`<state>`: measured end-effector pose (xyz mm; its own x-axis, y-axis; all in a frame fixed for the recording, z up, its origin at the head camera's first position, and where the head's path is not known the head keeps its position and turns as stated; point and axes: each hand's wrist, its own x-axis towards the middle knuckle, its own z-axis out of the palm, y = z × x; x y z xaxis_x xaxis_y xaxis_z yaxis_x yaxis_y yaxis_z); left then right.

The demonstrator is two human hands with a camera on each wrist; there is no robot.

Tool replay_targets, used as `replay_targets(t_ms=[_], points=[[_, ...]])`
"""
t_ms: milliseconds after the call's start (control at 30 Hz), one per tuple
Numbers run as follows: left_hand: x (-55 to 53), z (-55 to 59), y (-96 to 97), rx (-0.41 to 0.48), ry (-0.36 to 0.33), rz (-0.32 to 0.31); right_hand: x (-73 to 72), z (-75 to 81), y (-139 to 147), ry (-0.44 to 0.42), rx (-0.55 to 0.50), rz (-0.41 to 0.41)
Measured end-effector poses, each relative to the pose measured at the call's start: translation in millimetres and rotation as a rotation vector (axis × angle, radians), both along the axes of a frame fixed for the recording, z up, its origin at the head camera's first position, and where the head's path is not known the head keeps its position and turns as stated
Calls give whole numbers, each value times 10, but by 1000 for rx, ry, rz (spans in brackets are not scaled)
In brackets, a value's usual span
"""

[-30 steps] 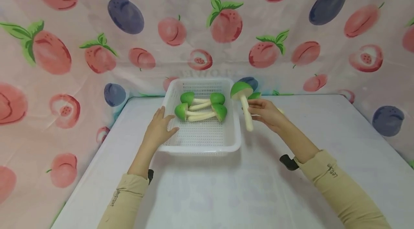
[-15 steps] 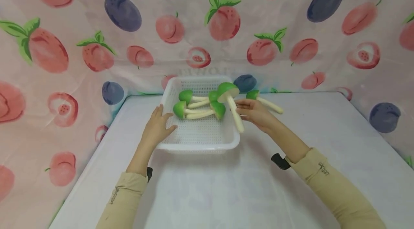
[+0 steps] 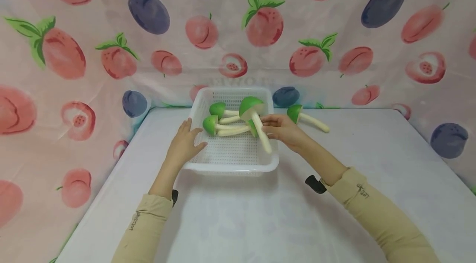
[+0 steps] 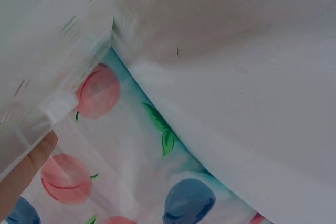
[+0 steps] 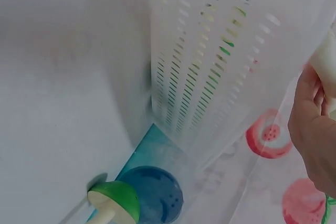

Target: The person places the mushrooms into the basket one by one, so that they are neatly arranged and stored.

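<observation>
My right hand (image 3: pixel 286 131) pinches the pale stem of a green-capped mushroom (image 3: pixel 252 108), held over the right side of a white plastic basket (image 3: pixel 230 167). Several similar mushrooms (image 3: pixel 210 125) lie inside towards the back, partly covered by the held one. On the basket's left rim rests my left hand (image 3: pixel 181 143), its thumb spread over the inside. The left wrist view has one finger (image 4: pixel 32 165) against the basket's outer edge. In the right wrist view, my right hand (image 5: pixel 315 132) is beyond the slotted basket wall (image 5: pixel 220 77), with only part of the stem showing.
Another green-capped mushroom (image 3: pixel 314 122) lies on the white table (image 3: pixel 238 217), right of the basket; its cap (image 5: pixel 118 199) shows low in the right wrist view. A fruit-printed cloth (image 3: pixel 223 19) hangs behind the table and along its left side.
My right hand has carried the mushroom leftward, from outside the basket's right rim to over the inside. The mushroom on the table has come into fuller view. My left hand stays at the rim.
</observation>
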<state>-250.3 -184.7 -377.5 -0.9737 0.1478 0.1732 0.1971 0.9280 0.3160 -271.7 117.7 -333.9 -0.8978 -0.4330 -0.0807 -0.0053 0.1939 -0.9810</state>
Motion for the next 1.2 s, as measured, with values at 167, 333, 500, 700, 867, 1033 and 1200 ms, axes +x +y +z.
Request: replay_targets(t_ms=[167,333,500,700,867,1033,1200], points=[[-13,14,11,-5,-9,-6,-34,-41,-86,-37,16,2],[-15,28,12,-6,-9,-2,-96,-98,-191,-16,23,7],[-23,22,13,-9,-10,-2,-160,-164,-298,3,68,45],[-20,15,10,-8,-13,5,-181,-198,-406,12,128,64],[-29,26,-26,3,-7,12,-223,-215,-494,68,192,111],[-34,10,-23,9,-14,9,-290,-283,-548,109,260,134],[-14,12,-18,20,-26,9,-358,-354,-597,183,319,167]])
